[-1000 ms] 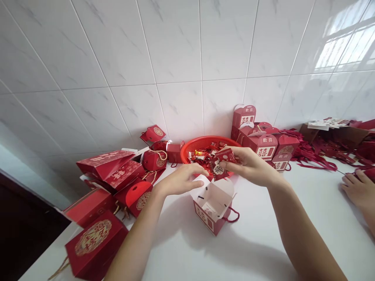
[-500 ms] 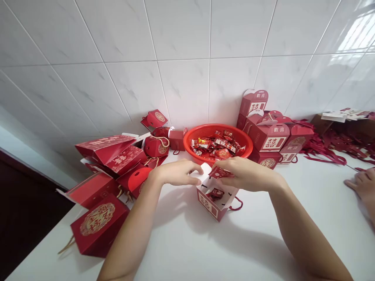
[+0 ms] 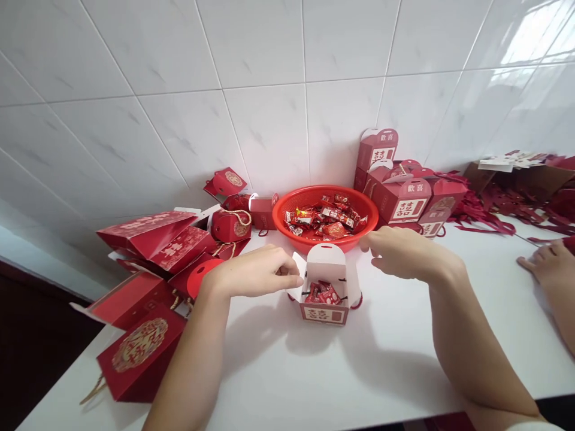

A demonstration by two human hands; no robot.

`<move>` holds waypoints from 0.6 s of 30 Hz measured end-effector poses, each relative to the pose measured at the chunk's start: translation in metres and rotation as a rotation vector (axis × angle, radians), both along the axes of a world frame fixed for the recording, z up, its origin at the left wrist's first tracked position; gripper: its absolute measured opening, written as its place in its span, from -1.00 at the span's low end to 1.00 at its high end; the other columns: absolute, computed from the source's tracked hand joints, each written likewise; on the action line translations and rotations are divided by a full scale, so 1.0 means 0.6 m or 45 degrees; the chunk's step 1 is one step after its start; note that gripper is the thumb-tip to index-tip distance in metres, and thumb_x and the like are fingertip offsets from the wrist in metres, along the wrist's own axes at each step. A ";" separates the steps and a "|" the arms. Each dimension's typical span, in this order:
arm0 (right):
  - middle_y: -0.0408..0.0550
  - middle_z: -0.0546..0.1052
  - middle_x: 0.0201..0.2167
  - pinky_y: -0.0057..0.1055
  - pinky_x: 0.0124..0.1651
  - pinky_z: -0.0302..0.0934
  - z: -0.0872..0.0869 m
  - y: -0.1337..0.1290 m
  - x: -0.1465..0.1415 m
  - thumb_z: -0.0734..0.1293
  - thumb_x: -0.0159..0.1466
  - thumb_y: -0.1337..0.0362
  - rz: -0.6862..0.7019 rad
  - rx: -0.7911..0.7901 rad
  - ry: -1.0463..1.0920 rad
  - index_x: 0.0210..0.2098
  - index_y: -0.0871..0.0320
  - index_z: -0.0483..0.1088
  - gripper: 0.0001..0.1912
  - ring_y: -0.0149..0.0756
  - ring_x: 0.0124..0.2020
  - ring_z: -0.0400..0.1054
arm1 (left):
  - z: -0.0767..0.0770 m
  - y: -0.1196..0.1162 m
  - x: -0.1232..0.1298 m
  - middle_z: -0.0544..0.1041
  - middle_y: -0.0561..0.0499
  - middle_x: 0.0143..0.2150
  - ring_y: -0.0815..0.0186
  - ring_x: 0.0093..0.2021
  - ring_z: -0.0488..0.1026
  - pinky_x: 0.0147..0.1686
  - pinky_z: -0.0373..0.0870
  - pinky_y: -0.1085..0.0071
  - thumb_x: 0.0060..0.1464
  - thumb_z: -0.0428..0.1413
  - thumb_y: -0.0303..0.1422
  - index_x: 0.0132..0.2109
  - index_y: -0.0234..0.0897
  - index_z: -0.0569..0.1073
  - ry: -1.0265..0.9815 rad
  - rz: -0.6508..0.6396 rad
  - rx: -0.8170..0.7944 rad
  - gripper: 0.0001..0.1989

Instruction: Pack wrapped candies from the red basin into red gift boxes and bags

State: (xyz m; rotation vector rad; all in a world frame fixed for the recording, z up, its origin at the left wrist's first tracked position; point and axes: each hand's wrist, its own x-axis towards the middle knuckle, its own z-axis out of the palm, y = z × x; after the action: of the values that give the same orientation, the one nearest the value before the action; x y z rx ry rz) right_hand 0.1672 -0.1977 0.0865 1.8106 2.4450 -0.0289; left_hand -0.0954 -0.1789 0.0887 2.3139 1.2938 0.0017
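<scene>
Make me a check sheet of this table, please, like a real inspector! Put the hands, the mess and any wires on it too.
Surface: white table under the things.
Things in use: open box with red packets inside; red basket behind it, holding more packets.
Clutter: boxes heaped on the left, boxes stacked to the right of the basket, dark red ribbons beyond those.
Hands: left hand beside the open box's flap, touching or not is unclear; right hand near the basket, nothing seen in it.
Cables: nothing seen.
Surroundings: tiled wall behind; another person's hand far right.
</scene>
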 end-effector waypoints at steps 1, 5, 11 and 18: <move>0.01 0.56 -0.29 -0.38 -0.41 0.08 -0.001 0.002 -0.003 0.35 0.13 0.48 0.004 -0.013 0.001 -0.35 0.12 0.44 -0.85 -0.14 -0.30 0.46 | 0.001 -0.002 0.003 0.51 0.04 -0.46 0.28 -0.40 0.41 -0.40 0.24 0.45 0.09 0.11 -0.05 -0.35 -0.24 0.59 -0.002 -0.045 -0.029 -0.64; -0.04 0.53 -0.43 -0.40 -0.46 0.06 -0.007 0.013 -0.027 0.42 0.20 0.07 0.047 -0.103 0.016 -0.41 0.11 0.43 -0.76 -0.19 -0.38 0.45 | -0.001 -0.005 0.020 0.55 -0.01 -0.34 0.25 -0.30 0.45 -0.31 0.27 0.44 0.20 0.03 -0.03 -0.24 -0.23 0.62 -0.076 -0.209 -0.041 -0.59; 0.04 0.57 -0.41 -0.38 -0.41 0.15 -0.027 0.024 -0.065 0.42 0.19 -0.07 0.066 -0.135 0.026 -0.39 0.16 0.49 -0.62 -0.13 -0.35 0.50 | -0.010 -0.005 0.043 0.60 -0.01 -0.15 0.21 -0.18 0.49 -0.25 0.29 0.45 0.17 0.12 -0.03 0.06 -0.13 0.56 -0.169 -0.352 -0.163 -0.58; 0.10 0.61 -0.24 -0.37 -0.30 0.25 -0.038 0.024 -0.086 0.43 0.23 0.19 0.137 -0.070 0.023 -0.14 0.19 0.50 -0.75 -0.08 -0.21 0.52 | -0.027 0.014 0.037 0.57 -0.01 -0.29 0.25 -0.34 0.48 -0.42 0.24 0.43 0.13 0.12 -0.12 -0.21 -0.24 0.55 0.031 -0.127 -0.139 -0.72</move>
State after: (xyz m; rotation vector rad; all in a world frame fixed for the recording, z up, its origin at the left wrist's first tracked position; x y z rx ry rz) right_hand 0.1159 -0.1832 0.0634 1.6619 2.5239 -0.1042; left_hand -0.0732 -0.1704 0.0726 2.2884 1.1590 -0.1272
